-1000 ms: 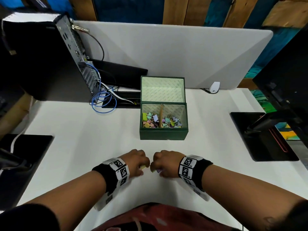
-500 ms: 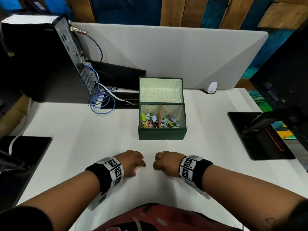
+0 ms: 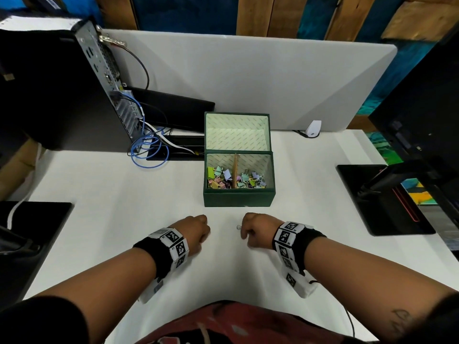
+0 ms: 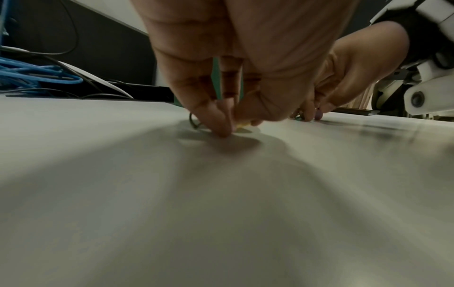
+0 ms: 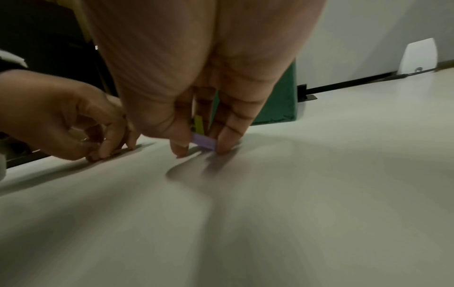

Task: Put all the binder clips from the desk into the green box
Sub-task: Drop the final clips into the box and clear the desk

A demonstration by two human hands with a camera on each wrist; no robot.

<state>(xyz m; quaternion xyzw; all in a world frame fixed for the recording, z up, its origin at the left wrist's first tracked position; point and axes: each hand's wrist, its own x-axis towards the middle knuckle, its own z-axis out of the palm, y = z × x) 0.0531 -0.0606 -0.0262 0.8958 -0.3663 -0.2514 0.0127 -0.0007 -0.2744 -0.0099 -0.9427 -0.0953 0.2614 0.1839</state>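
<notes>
The green box (image 3: 239, 199) stands open mid-desk, its two compartments holding several coloured binder clips (image 3: 236, 179). Just in front of it both hands rest knuckles-up on the white desk. My left hand (image 3: 198, 229) pinches a yellow binder clip (image 4: 242, 127) against the desk with fingertips and thumb (image 4: 222, 124). My right hand (image 3: 254, 229) pinches a purple binder clip (image 5: 203, 142) between thumb and fingers, with a yellow-green clip (image 5: 199, 124) tucked higher in the same hand. A wire clip handle (image 3: 238, 227) pokes out beside the right hand.
A computer tower (image 3: 74, 90) with blue cables (image 3: 149, 150) stands at the back left. A grey divider panel (image 3: 248, 78) runs behind the box. Black monitor bases sit at the left (image 3: 27, 234) and right (image 3: 382, 197). A small white device (image 3: 313, 128) lies by the panel.
Both hands have slid apart and a little toward the green box, still closed over their clips. The box has not moved.
</notes>
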